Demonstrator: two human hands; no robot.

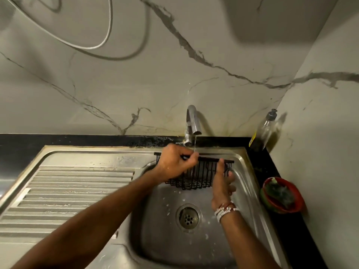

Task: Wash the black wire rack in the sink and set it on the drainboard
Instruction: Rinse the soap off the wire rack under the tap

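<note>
We are holding the black wire rack over the back of the sink, under a thin stream that is running from the tap; our left hand is gripping its top rim, our right hand is clasping its right end, thumb on the rim. The basin below is lying open around the drain, and the ribbed drainboard at left is bare. A soap bottle and a red bowl are crowding the right ledge
</note>
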